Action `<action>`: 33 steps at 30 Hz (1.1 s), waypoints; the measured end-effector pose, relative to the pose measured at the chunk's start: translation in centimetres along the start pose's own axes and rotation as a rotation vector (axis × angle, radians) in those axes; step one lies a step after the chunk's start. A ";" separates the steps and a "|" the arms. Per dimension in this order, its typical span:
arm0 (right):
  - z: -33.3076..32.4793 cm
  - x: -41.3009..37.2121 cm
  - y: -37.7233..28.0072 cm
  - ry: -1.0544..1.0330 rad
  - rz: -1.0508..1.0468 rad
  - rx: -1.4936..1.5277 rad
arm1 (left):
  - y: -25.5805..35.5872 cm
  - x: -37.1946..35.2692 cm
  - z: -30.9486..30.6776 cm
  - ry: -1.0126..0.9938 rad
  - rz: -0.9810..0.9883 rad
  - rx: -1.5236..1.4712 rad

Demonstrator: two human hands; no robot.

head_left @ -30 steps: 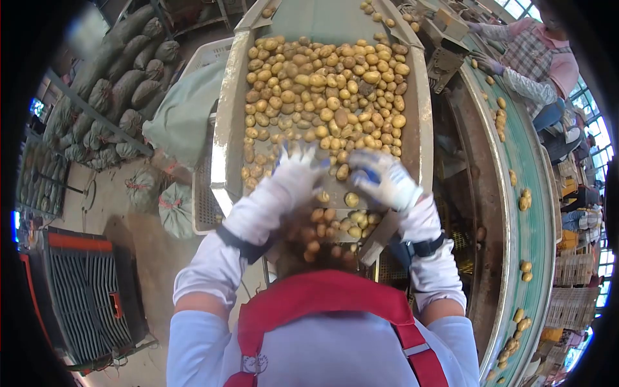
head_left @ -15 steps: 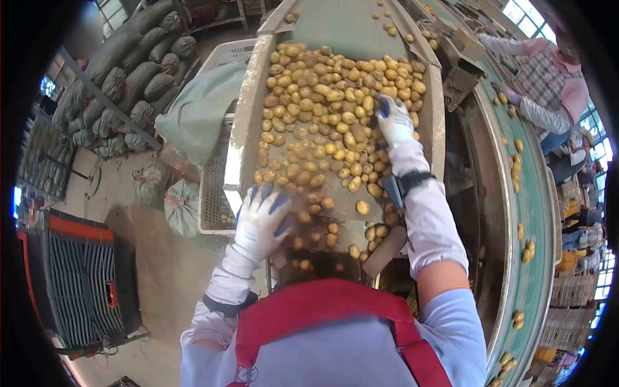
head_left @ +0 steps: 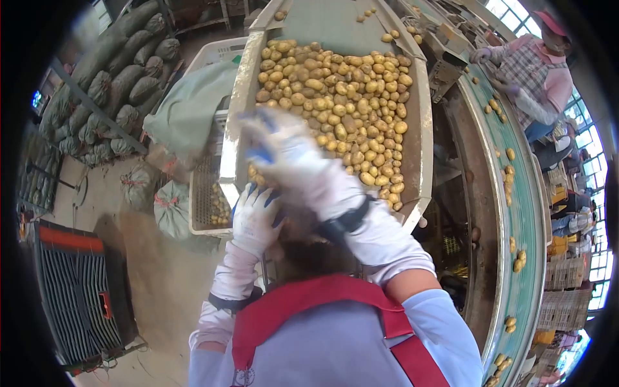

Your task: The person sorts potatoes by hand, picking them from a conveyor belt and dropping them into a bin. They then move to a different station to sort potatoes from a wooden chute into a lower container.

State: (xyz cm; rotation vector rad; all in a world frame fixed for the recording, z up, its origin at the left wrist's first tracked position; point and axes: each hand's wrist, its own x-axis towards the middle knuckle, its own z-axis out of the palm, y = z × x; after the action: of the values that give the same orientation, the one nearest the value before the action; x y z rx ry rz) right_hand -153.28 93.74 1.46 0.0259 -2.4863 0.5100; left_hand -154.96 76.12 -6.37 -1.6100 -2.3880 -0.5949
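Loose potatoes point(head_left: 361, 97) cover most of the sloping tray point(head_left: 422, 142) in front of me. My right hand point(head_left: 280, 145), in a white glove with blue fingertips, is over the tray's left side, smeared by motion; whether it holds anything cannot be made out. Just below it, at the tray's lower left corner, is my left hand point(head_left: 255, 219) in a matching glove. Its fingers are stretched forward and somewhat apart, with nothing seen in them. A few potatoes lie by its fingertips. My right forearm hides the tray's lower left part.
To the right runs a green conveyor belt point(head_left: 516, 226) carrying scattered potatoes, with a co-worker point(head_left: 538, 77) beside it. On the left stand a plastic crate point(head_left: 201, 200) holding potatoes, a draped green cloth point(head_left: 187, 109), tied sacks point(head_left: 173, 205) and a dark ribbed machine point(head_left: 80, 284).
My right hand has swung from the tray's right side across to the left, near my left hand. Potatoes now fill more of the tray's lower right part. My left hand has shifted slightly.
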 end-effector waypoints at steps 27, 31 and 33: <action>-15.8 -20.6 9.1 -0.068 0.579 0.310 | 6.9 16.2 7.8 -0.586 0.146 0.413; -13.7 -20.3 9.3 -0.157 0.458 0.250 | 3.1 17.9 5.6 -0.700 0.048 -0.092; -12.0 -19.5 9.4 -0.362 0.444 0.170 | 0.0 16.8 5.3 -0.636 -0.311 -0.753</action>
State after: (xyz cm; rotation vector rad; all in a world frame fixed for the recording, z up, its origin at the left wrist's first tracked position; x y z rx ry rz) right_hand -131.81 104.92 -3.73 -0.4084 -2.7994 0.9755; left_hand -161.17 92.51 -4.69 -1.9197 -3.1573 -1.3425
